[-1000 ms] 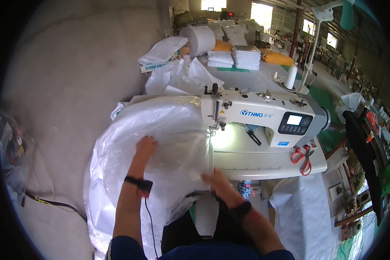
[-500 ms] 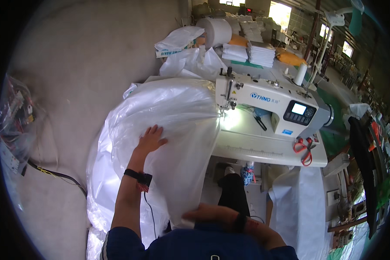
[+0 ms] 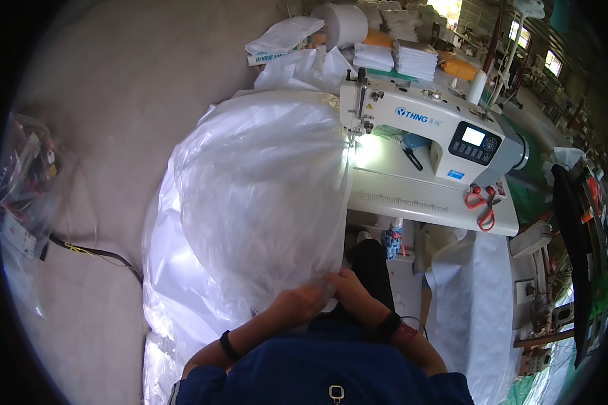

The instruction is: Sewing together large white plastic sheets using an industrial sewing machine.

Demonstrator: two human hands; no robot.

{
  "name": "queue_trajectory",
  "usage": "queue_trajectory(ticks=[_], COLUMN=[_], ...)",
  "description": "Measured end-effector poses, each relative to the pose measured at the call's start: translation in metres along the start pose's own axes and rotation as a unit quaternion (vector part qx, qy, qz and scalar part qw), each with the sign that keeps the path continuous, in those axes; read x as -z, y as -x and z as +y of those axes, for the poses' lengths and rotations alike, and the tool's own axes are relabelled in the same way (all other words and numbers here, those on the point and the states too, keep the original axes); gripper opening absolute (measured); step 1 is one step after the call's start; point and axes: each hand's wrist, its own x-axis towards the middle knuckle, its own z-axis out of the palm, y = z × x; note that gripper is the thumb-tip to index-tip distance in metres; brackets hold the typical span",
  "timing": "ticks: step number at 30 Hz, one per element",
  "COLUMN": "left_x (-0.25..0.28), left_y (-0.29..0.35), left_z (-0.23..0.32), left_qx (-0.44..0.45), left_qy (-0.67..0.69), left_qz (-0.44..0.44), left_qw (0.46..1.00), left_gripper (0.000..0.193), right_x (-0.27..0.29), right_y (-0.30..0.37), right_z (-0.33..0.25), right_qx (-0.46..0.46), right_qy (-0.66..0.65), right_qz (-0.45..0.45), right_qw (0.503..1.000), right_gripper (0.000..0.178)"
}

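A large, shiny, translucent white plastic sheet billows over the left of the sewing table and hangs down toward me. Its right edge runs up to the needle of a white sewing machine, whose lamp glows by the needle. Close to my body, my left hand and my right hand meet at the sheet's near edge. The fingers of both are closed on the plastic; the left one is slightly blurred. Red-handled scissors and a small black tool lie on the table, right of the needle.
Beyond the machine stand a white roll, stacked white packs and an orange bag. White fabric hangs below the table at right. A black cable crosses the floor beside a clear bag of odds and ends.
My left hand has left the middle of the sheet and come back toward my body, beside my right hand. Both now grip the near edge. The view has shifted slightly.
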Motion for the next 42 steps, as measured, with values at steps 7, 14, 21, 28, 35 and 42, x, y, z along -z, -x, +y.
queue_trajectory(ticks=[7,14,21,28,35,42], left_x=[0.007,-0.016,-0.003,-0.016,-0.038,-0.030], left_y=[0.018,0.014,0.020,0.014,0.051,0.038], left_z=[-0.006,-0.025,0.010,0.043,-0.036,-0.134], left_qx=[-0.065,0.113,0.049,-0.179,-0.002,-0.084], left_qy=[-0.061,-0.232,0.032,-0.134,0.351,0.602], left_qz=[0.102,0.037,0.014,0.025,-0.262,0.128], left_qw=[0.991,0.965,0.998,0.974,0.899,0.784], left_gripper=[0.029,0.014,0.011,0.008,0.023,0.061], right_x=[0.010,0.015,0.003,-0.006,-0.010,0.007], right_y=[0.044,0.049,0.064,0.077,0.085,0.087], right_z=[0.017,0.032,0.036,0.023,0.017,0.025], right_qx=[0.003,0.058,0.147,0.188,0.380,0.302], right_qy=[-0.062,0.024,0.064,0.134,0.224,0.264], right_qz=[-0.058,-0.053,-0.021,-0.019,0.050,0.056], right_qw=[0.996,0.997,0.987,0.973,0.896,0.914], right_gripper=[0.031,0.032,0.029,0.031,0.042,0.048])
